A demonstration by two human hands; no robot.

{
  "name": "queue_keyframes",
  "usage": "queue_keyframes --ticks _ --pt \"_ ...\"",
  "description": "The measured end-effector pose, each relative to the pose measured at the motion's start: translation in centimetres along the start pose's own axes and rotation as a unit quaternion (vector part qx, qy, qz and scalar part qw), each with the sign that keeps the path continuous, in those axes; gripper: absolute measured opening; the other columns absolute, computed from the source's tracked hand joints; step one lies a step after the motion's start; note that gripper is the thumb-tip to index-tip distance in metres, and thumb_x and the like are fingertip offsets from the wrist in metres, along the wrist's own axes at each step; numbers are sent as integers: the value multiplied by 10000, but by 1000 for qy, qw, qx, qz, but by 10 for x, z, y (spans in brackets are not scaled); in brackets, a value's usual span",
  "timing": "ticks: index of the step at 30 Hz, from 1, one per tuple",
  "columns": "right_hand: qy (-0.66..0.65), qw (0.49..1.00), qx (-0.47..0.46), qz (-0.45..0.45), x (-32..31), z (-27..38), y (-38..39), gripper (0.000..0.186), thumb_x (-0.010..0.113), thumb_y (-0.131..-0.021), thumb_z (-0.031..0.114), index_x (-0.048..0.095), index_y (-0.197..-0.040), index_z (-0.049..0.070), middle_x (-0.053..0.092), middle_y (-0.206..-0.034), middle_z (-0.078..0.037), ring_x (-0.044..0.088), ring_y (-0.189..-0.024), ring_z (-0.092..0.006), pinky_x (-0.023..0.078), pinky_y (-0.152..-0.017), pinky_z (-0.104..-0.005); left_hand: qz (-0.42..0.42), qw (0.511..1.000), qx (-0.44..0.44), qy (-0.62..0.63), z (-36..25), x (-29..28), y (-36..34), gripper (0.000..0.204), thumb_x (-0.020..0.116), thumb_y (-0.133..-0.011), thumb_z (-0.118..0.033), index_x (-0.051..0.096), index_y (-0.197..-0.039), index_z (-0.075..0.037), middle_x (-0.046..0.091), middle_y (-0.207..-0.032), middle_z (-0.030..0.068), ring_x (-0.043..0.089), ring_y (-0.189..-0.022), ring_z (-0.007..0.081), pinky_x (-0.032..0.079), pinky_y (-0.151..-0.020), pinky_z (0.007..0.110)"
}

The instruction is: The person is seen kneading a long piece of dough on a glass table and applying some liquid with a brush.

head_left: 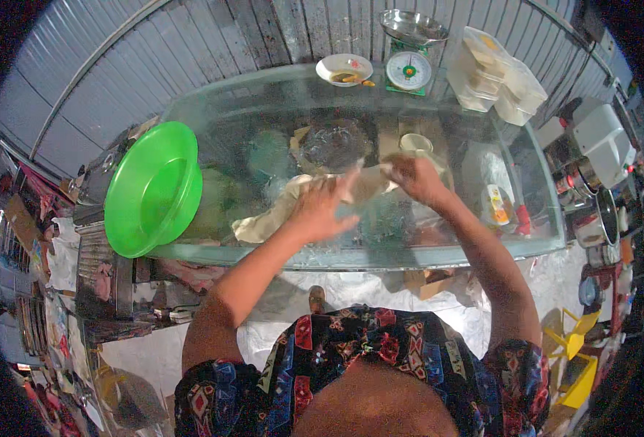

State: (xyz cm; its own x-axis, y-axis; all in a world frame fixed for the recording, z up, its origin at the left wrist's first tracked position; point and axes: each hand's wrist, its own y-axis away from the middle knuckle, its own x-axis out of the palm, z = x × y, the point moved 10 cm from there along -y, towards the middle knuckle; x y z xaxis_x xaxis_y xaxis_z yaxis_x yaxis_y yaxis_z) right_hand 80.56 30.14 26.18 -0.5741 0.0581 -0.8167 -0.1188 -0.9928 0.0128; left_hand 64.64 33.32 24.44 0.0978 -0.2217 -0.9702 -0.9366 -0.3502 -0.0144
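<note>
A long, pale cream strip of what looks like dough (pixel 262 215) lies slanting across the glass tabletop (pixel 220 137). My left hand (pixel 319 207) rests over its middle, slightly blurred, with fingers spread. My right hand (pixel 415 178) pinches the right end of the strip, which looks slightly lifted and smeared by motion. Just behind my right hand is a small pale round container (pixel 416 143), seen on or through the glass; I cannot tell which.
A green basin (pixel 136 204) occupies the table's left end. Along the back stand a white bowl (pixel 334 67), a dial scale (pixel 408 71) and stacked plastic tubs (pixel 482 69). Pots (pixel 591 226) crowd the right side, with yellow stools (pixel 577 331) below.
</note>
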Motion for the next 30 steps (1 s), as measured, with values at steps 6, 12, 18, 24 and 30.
queue_keyframes --ticks 6,12,18,24,30 --pt "134 978 -114 -108 41 1 -52 510 537 -881 523 583 -1267 192 641 -1159 -107 581 -1081 -349 373 -940 -557 -43 987 -152 -39 37 -1 -56 1071 759 -642 -609 296 -1467 -107 438 -1420 163 376 -1325 364 269 -1031 610" --pt "231 903 -257 -253 31 46 23 698 492 -780 704 588 -1102 92 626 -1023 -122 574 -959 -325 380 -859 -533 -56 993 -98 -36 16 28 -35 924 757 -665 -546 406 -1400 -110 523 -1295 130 441 -1240 323 289 -994 591" --pt "190 958 -163 -139 38 -6 -49 574 475 -853 648 598 -828 88 634 -777 -166 623 -753 -360 469 -646 -477 -1 990 -138 38 40 19 -66 742 616 -778 -641 503 -1277 -103 646 -1133 170 596 -1088 334 364 -971 503" --pt "160 981 3 -111 40 -48 -111 631 393 -935 579 675 -729 53 645 -665 -200 648 -651 -392 515 -636 -490 -38 965 -214 150 81 23 -86 701 569 -816 -635 537 -1246 -83 654 -1099 214 619 -1017 412 450 -876 493" --pt "-28 958 204 -200 19 -97 -107 568 521 -887 558 654 -1120 57 668 -1055 -197 647 -993 -325 503 -828 -415 -89 933 -309 162 84 16 -84 584 536 -888 -542 536 -1327 -158 615 -1234 157 553 -1157 361 406 -981 454"
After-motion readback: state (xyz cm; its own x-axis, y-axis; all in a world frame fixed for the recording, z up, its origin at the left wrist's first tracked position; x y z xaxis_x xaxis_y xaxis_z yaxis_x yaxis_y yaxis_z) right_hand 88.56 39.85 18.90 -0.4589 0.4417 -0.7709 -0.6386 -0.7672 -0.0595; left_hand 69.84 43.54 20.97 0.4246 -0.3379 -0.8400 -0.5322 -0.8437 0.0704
